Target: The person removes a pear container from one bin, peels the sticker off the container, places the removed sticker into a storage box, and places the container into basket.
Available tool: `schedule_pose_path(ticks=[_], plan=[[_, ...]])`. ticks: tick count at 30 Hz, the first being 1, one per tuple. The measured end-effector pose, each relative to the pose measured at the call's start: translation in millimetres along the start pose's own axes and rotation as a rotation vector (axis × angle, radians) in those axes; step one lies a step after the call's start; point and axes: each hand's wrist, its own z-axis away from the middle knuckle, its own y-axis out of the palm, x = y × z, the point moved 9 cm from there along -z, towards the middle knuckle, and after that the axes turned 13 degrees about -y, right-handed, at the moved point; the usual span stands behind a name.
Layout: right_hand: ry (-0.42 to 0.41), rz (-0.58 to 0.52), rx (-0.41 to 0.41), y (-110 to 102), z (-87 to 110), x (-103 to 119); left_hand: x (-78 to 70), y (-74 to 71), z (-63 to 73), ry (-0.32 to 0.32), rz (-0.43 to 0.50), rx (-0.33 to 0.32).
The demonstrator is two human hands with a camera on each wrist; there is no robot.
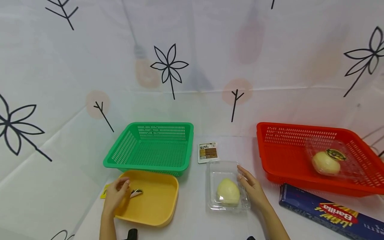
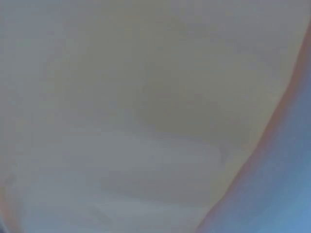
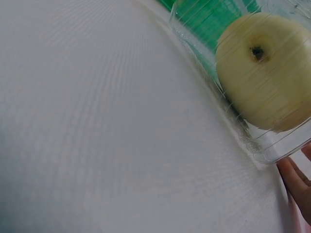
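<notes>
My right hand is at the right edge of a clear plastic container, its fairly straight fingers touching that side. Inside the container sits a pale yellow fruit, whose dark dimple shows through the plastic in the right wrist view. Over the left edge of a yellow tray is my left hand, with bent fingers. A small dark-and-white label-like piece appears right beside that hand; whether the fingers hold it, I cannot tell. The left wrist view is blurred and shows only pale cloth and a skin edge.
A green basket stands behind the tray. At right, a red basket holds another clear container with a fruit and an oval label. A blue spaghetti box lies before it. Behind my container is a small packet.
</notes>
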Motion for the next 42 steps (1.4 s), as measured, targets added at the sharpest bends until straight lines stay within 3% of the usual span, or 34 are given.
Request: schedule_pose_path(ticks=[3,6,9,12,17,23,33,36,42], plan=[[-0.003,-0.006,0.002,1,0.0,1,-6.0,-4.1,7.7,0.046,0.061,-0.082],[-0.002,-0.007,0.003,1,0.2,1,-10.9,-1.4,16.7,0.047,0.129,-0.107],[-0.001,-0.005,0.004,1,0.3,1,-18.0,9.1,25.9,0.035,0.26,-0.054],[-0.002,-0.001,0.004,0,0.5,1,-30.4,25.3,33.6,0.071,0.412,0.038],[0.001,0.009,0.001,-1,0.9,1,-56.2,61.0,44.6,0.163,0.5,0.198],[0.001,0.013,0.008,0,0.2,0,-83.9,107.3,58.1,0.204,0.544,0.407],[0.006,0.02,0.006,1,0.2,-2,-110.2,160.9,70.3,0.241,0.535,0.597],[-0.006,0.024,0.004,1,-0.1,-2,-115.6,174.9,74.3,0.22,0.511,0.63],[-0.021,0.019,-0.01,-1,-0.2,0,-122.9,197.6,81.9,0.19,0.454,0.633]])
